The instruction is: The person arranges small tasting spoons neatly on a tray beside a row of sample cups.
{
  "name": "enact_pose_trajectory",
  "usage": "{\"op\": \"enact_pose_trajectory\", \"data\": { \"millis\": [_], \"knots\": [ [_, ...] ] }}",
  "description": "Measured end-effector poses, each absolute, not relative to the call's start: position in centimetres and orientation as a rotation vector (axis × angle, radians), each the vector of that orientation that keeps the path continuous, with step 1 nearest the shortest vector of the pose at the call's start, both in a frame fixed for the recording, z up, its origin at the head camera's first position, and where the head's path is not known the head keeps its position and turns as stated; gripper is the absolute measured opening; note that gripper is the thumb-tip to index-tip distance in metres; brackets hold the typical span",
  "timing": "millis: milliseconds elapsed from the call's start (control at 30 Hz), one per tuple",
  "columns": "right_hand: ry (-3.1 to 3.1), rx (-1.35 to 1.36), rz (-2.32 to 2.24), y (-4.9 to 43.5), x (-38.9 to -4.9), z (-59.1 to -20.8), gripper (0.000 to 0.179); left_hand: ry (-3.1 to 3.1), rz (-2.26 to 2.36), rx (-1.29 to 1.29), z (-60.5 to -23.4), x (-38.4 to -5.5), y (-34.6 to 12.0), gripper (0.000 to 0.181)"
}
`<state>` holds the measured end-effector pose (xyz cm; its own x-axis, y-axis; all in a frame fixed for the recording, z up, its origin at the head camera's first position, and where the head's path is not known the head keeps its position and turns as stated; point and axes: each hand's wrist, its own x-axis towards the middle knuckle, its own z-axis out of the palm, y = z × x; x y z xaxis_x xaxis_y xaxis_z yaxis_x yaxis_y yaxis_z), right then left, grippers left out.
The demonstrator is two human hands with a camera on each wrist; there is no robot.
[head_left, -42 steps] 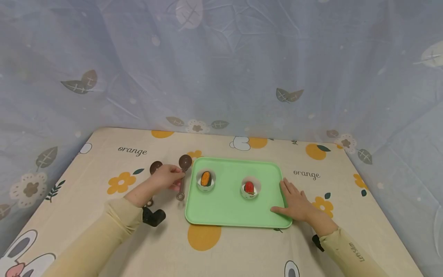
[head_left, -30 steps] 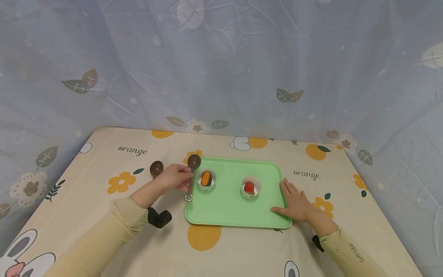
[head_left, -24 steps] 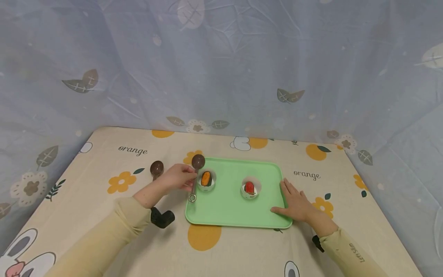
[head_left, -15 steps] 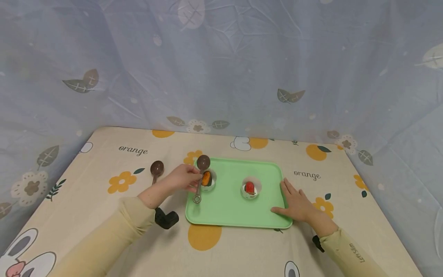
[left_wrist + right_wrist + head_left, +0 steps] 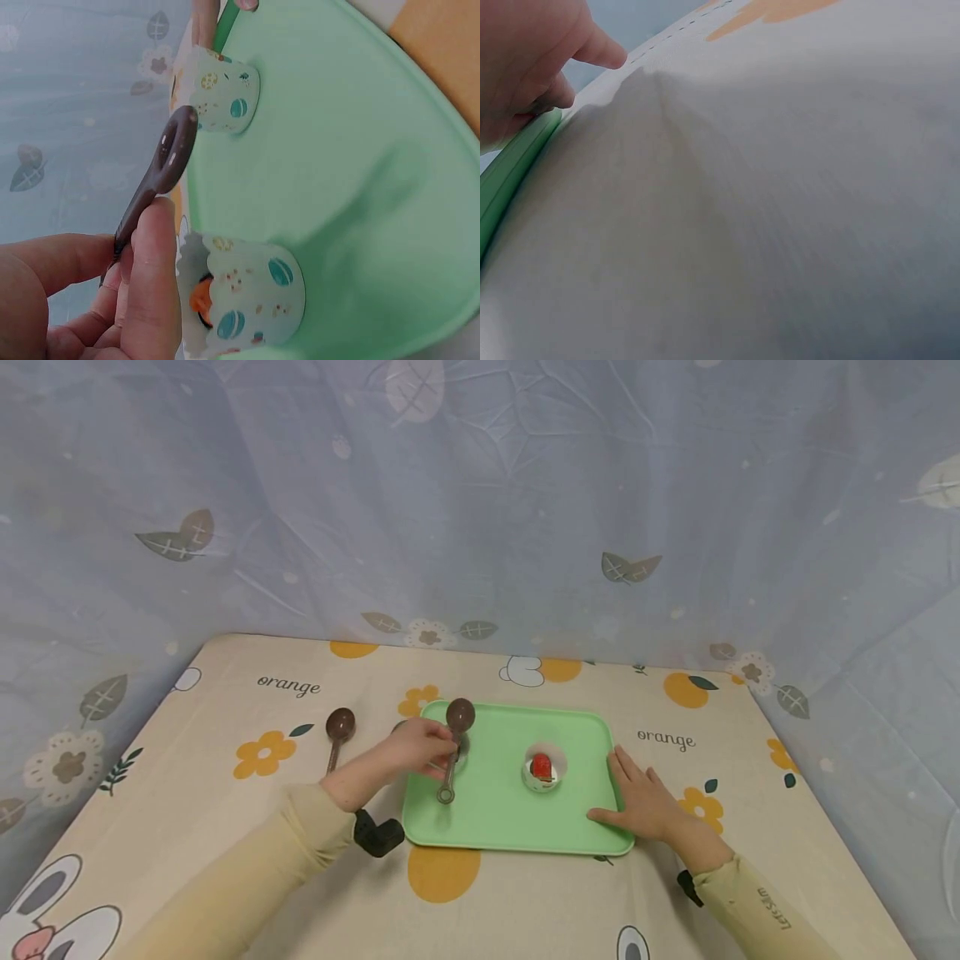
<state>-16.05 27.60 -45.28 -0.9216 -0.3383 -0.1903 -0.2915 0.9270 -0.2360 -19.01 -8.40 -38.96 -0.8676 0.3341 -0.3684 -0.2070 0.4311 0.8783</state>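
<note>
My left hand [image 5: 420,747] pinches the handle of a brown, round-bowled spoon [image 5: 461,716], held over the left part of the green tray [image 5: 495,827]. In the left wrist view, thumb and fingers grip this spoon [image 5: 177,150] by its handle, ring end up, and its shadow falls on the tray. Just below is a patterned paper cup [image 5: 259,292] with an orange piece inside, mostly hidden by the hand in the head view. A second paper cup [image 5: 543,778] holds a red piece. My right hand [image 5: 641,797] rests with spread fingers on the tray's right rim.
Another brown spoon [image 5: 341,724] lies on the patterned tablecloth [image 5: 525,910] left of the tray, its handle partly behind my left forearm. A blue-grey curtain [image 5: 495,527] hangs behind the table.
My left hand has carried the spoon rightward, from beside the tray to above the left cup. That cup is now mostly covered. The right hand has stayed still.
</note>
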Motion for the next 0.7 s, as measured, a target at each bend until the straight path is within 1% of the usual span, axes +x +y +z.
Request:
{"op": "enact_pose_trajectory", "data": {
  "millis": [133,233,367,567,700],
  "knots": [
    [2.860,-0.472,-0.301,27.6,-16.1,-45.3,0.102,2.184,1.443,0.081,-38.8,-18.9,-7.4,0.012],
    [2.858,-0.472,-0.302,27.6,-16.1,-45.3,0.102,2.186,1.440,0.096,-39.0,-18.9,-6.9,0.013],
    [2.859,-0.474,-0.295,27.6,-16.1,-45.3,0.102,2.189,1.434,0.099,-39.2,-18.9,-6.1,0.020],
    [2.861,-0.472,-0.303,27.7,-16.1,-45.4,0.103,2.163,1.450,0.180,-39.7,-19.0,-5.6,0.019],
    [2.854,-0.472,-0.307,27.7,-16.2,-45.5,0.103,2.173,1.449,0.154,-39.6,-18.8,-5.0,0.021]
  ]
}}
